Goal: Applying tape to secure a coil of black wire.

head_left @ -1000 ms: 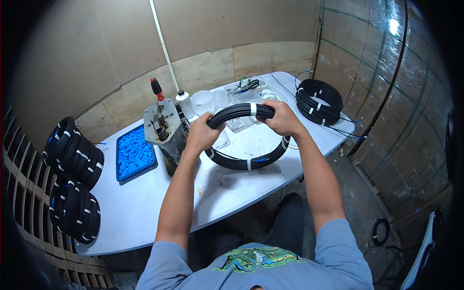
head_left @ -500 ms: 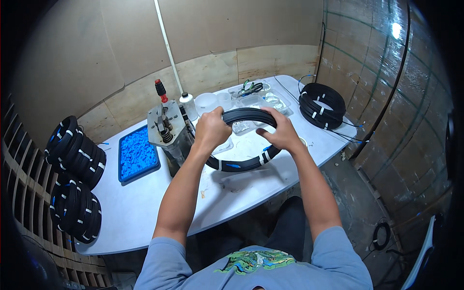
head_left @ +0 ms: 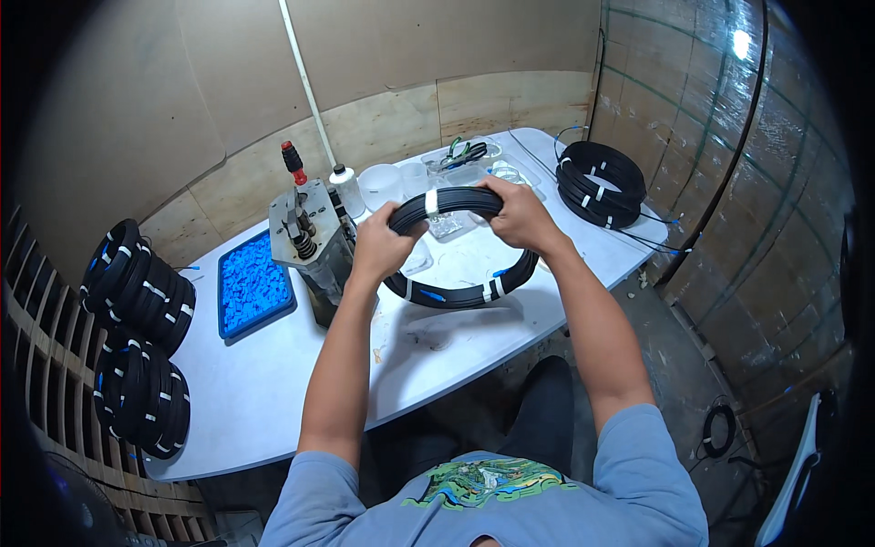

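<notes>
A black cable coil (head_left: 460,294), bound with white ties and showing a blue tip, is held up over the white table (head_left: 273,383). My left hand (head_left: 381,244) grips its upper left arc. My right hand (head_left: 514,213) grips the upper right arc, beside a white tie on top of the coil. The coil's lower half hangs free just above the tabletop.
A grey metal press tool with a red-topped handle (head_left: 308,235) stands left of my hands. A blue tray of small blue parts (head_left: 253,286) lies further left. Stacked black coils (head_left: 137,292) sit at the left edge, another stack of coils (head_left: 600,182) at right. Clear plastic containers (head_left: 381,186) stand behind.
Both hands have kept their grip and shifted slightly along the coil, which tilted a little; the view also shifted a bit.
</notes>
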Demonstrator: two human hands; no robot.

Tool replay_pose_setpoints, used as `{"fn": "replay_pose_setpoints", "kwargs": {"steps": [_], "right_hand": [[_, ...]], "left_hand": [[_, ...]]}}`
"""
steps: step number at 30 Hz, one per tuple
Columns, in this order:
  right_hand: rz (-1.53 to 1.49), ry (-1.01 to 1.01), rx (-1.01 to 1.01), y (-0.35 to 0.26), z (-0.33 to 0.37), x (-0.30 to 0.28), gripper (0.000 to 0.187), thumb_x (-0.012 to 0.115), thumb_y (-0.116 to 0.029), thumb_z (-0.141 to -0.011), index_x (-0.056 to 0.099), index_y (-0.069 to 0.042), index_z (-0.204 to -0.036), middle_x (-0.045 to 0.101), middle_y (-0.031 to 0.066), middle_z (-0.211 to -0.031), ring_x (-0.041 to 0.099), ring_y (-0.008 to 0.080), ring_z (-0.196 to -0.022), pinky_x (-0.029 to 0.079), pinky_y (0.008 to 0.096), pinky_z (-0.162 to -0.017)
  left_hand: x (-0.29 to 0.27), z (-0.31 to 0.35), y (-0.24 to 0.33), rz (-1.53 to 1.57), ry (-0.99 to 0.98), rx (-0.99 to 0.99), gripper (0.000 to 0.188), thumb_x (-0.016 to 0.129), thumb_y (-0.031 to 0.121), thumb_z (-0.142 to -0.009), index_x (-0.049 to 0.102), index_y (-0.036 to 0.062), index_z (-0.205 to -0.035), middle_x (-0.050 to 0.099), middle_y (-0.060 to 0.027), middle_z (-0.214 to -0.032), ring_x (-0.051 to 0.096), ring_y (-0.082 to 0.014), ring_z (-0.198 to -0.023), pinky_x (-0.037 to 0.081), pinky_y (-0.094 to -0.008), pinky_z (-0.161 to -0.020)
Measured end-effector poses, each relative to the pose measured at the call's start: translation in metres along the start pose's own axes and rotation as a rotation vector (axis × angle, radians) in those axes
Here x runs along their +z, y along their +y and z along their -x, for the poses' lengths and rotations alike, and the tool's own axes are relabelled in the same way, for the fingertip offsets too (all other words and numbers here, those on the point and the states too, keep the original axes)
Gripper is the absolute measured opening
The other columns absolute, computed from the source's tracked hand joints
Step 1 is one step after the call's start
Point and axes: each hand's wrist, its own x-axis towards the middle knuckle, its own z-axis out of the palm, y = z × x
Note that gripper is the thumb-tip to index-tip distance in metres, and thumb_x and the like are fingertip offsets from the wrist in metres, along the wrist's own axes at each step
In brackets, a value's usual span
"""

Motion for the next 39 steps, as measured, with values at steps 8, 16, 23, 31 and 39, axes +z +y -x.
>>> {"fn": "replay_pose_setpoints", "kwargs": {"steps": [8, 16, 23, 31, 39], "right_hand": [[-0.437, 0.379, 0.248, 0.061, 0.05, 0.057, 0.015, 0.073, -0.007, -0.09, 0.063, -0.003, -0.101, 0.062, 0.0033, -0.077, 0.054, 0.0123, -0.073, 0.047, 0.0282, -0.07], [-0.016, 0.27, -0.116, -0.003, 0.02, 0.003, 0.06, 0.082, -0.01, -0.073, 0.058, -0.012, -0.129, 0.067, 0.0138, -0.11, 0.065, 0.0338, -0.098, 0.052, 0.0434, -0.088], [0.148, -0.022, -0.106, 0.0, -0.003, -0.007, 0.039, 0.071, -0.002, -0.079, 0.063, -0.008, -0.118, 0.068, 0.0146, -0.11, 0.064, 0.0371, -0.101, 0.052, 0.0436, -0.088], [-0.185, 0.185, 0.034, 0.008, 0.019, -0.017, 0.034, 0.068, 0.0, -0.084, 0.065, -0.004, -0.118, 0.072, 0.0158, -0.098, 0.068, 0.026, -0.087, 0.052, 0.0326, -0.079], [-0.522, 0.388, 0.359, 0.069, 0.06, 0.063, 0.027, 0.072, -0.007, -0.09, 0.064, -0.005, -0.115, 0.069, 0.0057, -0.092, 0.062, 0.0114, -0.086, 0.051, 0.0293, -0.079]], "left_hand": [[-0.003, -0.003, 0.0, 0.038, 0.108, -0.178, 0.026, 0.08, 0.024, -0.081, 0.069, 0.0009, -0.086, 0.07, -0.0202, -0.077, 0.071, -0.0336, -0.073, 0.052, -0.0407, -0.067], [0.002, -0.018, 0.041, -0.3, -0.083, -0.078, 0.023, 0.074, 0.021, -0.076, 0.07, 0.0011, -0.087, 0.068, -0.0234, -0.096, 0.066, -0.0419, -0.093, 0.054, -0.0488, -0.081], [0.01, -0.031, 0.06, -0.299, -0.21, -0.088, 0.023, 0.072, 0.02, -0.076, 0.071, 0.0022, -0.09, 0.069, -0.0217, -0.091, 0.068, -0.0416, -0.087, 0.055, -0.0493, -0.08], [-0.007, -0.011, 0.022, 0.025, -0.031, -0.006, 0.025, 0.081, 0.02, -0.078, 0.071, 0.0018, -0.092, 0.073, -0.0176, -0.083, 0.071, -0.0338, -0.076, 0.055, -0.0394, -0.071], [-0.014, -0.008, 0.009, 0.026, -0.047, 0.022, 0.03, 0.079, 0.023, -0.08, 0.07, -0.0007, -0.096, 0.073, -0.0178, -0.081, 0.072, -0.029, -0.072, 0.055, -0.0371, -0.069]]}}
